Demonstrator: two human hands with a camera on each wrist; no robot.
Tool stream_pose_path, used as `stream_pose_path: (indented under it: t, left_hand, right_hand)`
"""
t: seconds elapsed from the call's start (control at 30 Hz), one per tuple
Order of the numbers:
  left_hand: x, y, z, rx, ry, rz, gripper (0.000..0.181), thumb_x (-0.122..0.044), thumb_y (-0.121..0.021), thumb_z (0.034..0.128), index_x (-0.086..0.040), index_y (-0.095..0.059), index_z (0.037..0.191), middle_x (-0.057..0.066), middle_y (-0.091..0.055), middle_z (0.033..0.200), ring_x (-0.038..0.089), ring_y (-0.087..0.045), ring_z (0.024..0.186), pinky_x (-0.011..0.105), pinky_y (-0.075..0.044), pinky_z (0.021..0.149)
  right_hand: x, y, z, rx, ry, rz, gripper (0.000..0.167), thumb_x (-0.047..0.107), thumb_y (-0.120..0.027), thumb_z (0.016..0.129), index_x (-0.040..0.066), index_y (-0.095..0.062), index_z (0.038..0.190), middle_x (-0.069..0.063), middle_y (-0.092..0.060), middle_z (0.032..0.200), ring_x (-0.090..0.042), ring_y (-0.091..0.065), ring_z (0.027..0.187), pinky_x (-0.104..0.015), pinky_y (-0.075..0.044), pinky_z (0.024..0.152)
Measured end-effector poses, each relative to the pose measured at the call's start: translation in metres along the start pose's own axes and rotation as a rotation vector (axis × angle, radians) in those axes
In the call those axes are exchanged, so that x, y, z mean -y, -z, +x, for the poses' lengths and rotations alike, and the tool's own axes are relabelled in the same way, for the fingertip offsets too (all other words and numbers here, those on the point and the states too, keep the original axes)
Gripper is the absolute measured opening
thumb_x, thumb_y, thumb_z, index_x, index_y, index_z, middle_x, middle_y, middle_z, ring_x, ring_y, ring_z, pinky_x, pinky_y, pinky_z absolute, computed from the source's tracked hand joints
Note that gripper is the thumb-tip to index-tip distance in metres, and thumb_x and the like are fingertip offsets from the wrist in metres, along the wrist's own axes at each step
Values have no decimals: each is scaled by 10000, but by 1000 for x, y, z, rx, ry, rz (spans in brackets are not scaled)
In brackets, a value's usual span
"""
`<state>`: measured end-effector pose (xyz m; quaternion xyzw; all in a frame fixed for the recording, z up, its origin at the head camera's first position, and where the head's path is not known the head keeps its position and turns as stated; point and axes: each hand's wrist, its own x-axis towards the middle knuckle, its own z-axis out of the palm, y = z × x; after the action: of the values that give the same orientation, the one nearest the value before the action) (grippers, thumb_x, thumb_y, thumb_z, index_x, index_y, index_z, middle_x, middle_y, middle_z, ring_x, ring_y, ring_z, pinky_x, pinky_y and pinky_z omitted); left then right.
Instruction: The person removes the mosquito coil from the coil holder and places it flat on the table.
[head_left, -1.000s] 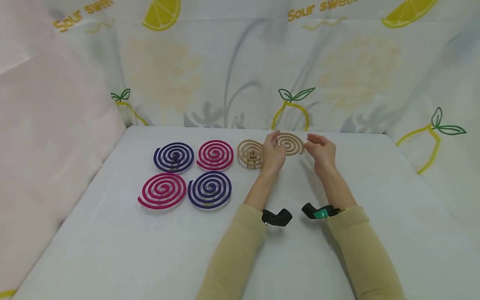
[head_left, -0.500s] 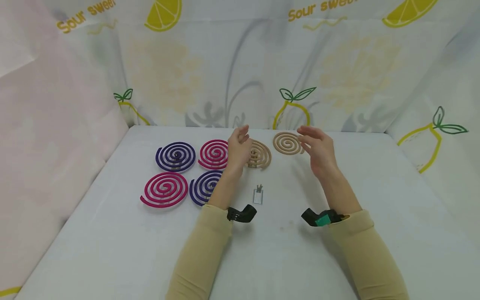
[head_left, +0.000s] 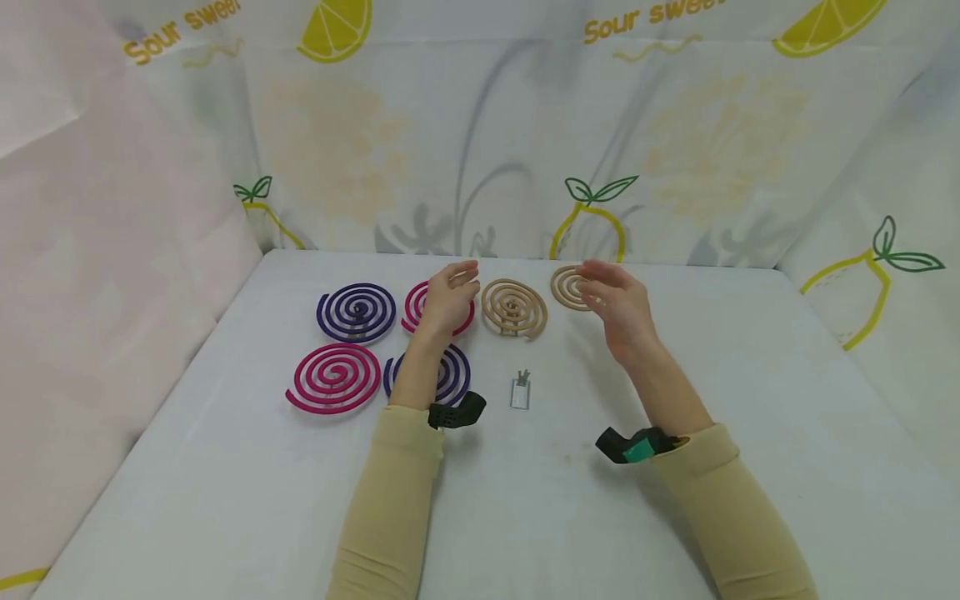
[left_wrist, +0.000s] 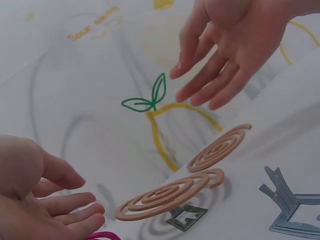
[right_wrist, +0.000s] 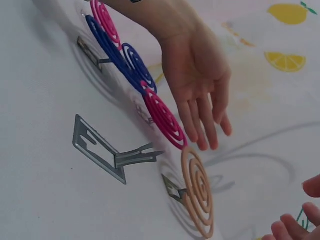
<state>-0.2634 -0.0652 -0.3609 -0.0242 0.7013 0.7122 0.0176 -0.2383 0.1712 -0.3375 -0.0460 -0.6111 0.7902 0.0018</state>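
Note:
My left hand (head_left: 448, 302) hovers with relaxed fingers over the back pink coil (head_left: 467, 321), holding nothing. To its right, a tan coil (head_left: 514, 308) rests raised on a small metal stand (left_wrist: 187, 218). My right hand (head_left: 622, 310), fingers relaxed and empty, is above and beside a second tan coil (head_left: 564, 287), partly hiding it in the head view. In the left wrist view that coil (left_wrist: 220, 148) lies apart from the hand. A bare metal stand (head_left: 521, 392) with upright prongs sits in front of the raised tan coil.
On the left are a back blue coil (head_left: 356, 312), a front pink coil (head_left: 337, 379) and a front blue coil (head_left: 459, 375), partly behind my left forearm. The white table (head_left: 525, 517) meets a lemon-printed cloth (head_left: 420, 125) at the back.
My left hand has moved left from between the tan coils to over the pink coil, uncovering the bare stand. My right hand has shifted slightly left over the second tan coil.

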Motion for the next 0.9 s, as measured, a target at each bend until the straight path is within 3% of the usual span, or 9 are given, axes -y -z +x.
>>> stream_pose_path:
  t: [0.43,0.63,0.8,0.9]
  left_hand:
    - [7,-4,2,41,43,49,430,-12,-485,987,26,-508,1415,232,-534,1438,296,-475,1380,396,-349,1180]
    - [8,-5,3,31,53,59,420,-30,-485,990,25,-520,1405,220,-547,1429,286,-510,1342,396,-406,1135]
    - [9,-5,2,22,67,44,426,-31,-466,987,22,-519,1407,214,-540,1437,284,-522,1328,397,-449,1104]
    - [9,-6,2,22,70,29,429,-27,-456,988,26,-515,1409,220,-531,1444,289,-523,1325,410,-453,1101]
  right_hand:
    - [-28,-8,6,98,-91,-98,408,-10,-526,971,-39,-446,1370,-13,-533,1137,-118,-540,1046,-468,-341,1182]
    - [-38,-9,11,111,-153,-94,539,-5,-486,985,-79,-317,1491,-51,-511,1190,-113,-551,1036,-436,-365,1168]
    - [-44,-9,13,116,-187,-59,537,-11,-459,995,-102,-298,1499,-60,-532,1138,-94,-593,942,-398,-420,1121]
    - [-47,-9,13,120,-199,-42,541,-26,-457,992,-109,-292,1500,-109,-513,1190,-128,-603,995,-392,-412,1140]
